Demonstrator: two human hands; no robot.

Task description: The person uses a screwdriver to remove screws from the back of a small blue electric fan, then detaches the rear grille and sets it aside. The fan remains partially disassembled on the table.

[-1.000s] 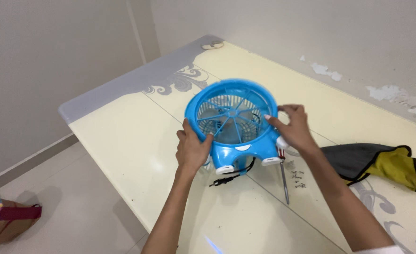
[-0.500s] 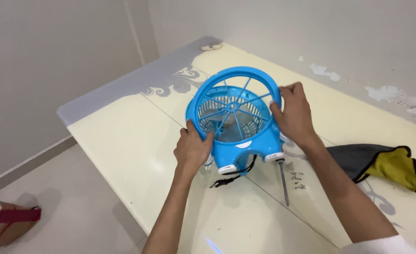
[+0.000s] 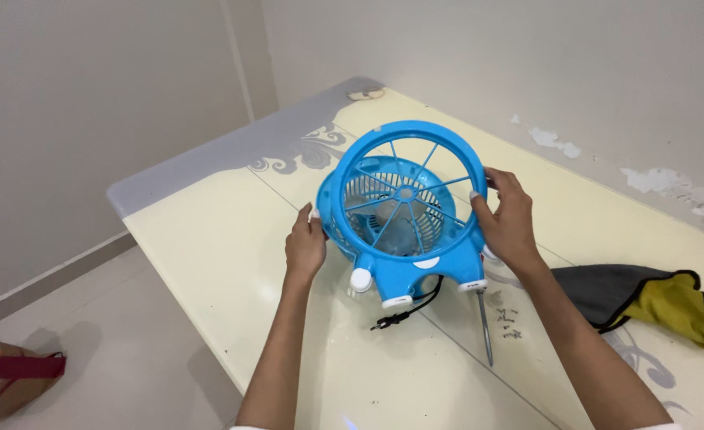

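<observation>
Head view, centre of frame: blue plastic fan [image 3: 404,239] on a cream tabletop [image 3: 209,239], front grille ring [image 3: 416,139] lifted and tilted clear of the body along its upper edge. Left hand [image 3: 305,247] curled around the fan's left rim, fingers closed on the plastic. Right hand [image 3: 509,223] wrapped over the ring's right side, thumb on the rim. Black cord [image 3: 408,310] trailing below the fan. Screwdriver [image 3: 484,326] just right of it, beside what look like small screws [image 3: 511,325]. Grey-and-yellow cloth [image 3: 647,299] at right. Bag [image 3: 9,378] on the floor, lower left.
</observation>
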